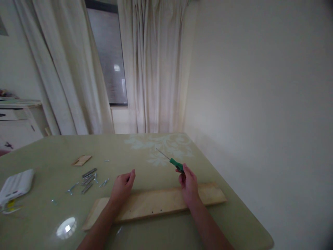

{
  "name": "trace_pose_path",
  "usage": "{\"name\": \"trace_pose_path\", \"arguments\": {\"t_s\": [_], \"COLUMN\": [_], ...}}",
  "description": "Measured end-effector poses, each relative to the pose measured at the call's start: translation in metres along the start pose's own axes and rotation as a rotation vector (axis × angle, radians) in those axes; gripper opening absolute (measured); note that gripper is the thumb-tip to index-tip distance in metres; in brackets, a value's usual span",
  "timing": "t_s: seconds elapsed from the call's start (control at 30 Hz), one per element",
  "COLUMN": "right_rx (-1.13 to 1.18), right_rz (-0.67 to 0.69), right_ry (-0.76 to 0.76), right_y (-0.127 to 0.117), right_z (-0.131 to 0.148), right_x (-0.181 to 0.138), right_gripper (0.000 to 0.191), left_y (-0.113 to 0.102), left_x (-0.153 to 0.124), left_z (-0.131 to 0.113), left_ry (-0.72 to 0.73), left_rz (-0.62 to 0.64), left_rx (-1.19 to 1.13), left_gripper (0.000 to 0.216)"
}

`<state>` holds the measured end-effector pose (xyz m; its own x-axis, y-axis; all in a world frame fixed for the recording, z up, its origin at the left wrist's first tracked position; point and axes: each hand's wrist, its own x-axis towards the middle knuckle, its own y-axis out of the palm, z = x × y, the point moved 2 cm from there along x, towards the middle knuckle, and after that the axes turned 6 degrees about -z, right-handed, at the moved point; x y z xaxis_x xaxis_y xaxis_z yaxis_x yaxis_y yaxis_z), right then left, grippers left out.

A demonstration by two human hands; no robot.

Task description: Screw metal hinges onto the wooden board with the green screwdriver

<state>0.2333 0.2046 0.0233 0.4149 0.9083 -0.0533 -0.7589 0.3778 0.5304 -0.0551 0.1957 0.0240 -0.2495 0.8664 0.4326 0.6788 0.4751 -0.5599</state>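
My right hand grips a green-handled screwdriver, its thin metal shaft pointing up and to the left over the table. A long pale wooden board lies flat across the table in front of me, under both wrists. My left hand hovers over the board's left half with fingers loosely curled and nothing in it.
Loose metal screws and brackets lie scattered left of the board, with a small wooden piece behind them. A white ribbed pack sits at the far left. The green table ends near the right wall; curtains hang behind.
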Motion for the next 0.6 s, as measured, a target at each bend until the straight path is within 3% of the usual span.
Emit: {"name": "trace_pose_path", "arguments": {"t_s": [0.6], "right_rx": [0.002], "right_rz": [-0.024], "right_ry": [0.046], "right_y": [-0.0008], "right_z": [-0.0003], "right_x": [0.0008], "right_gripper": [0.046], "left_y": [0.0060], "left_x": [0.0049], "left_z": [0.0039], "left_ry": [-0.025], "left_rz": [0.041], "left_rx": [-0.003], "left_gripper": [0.063]}}
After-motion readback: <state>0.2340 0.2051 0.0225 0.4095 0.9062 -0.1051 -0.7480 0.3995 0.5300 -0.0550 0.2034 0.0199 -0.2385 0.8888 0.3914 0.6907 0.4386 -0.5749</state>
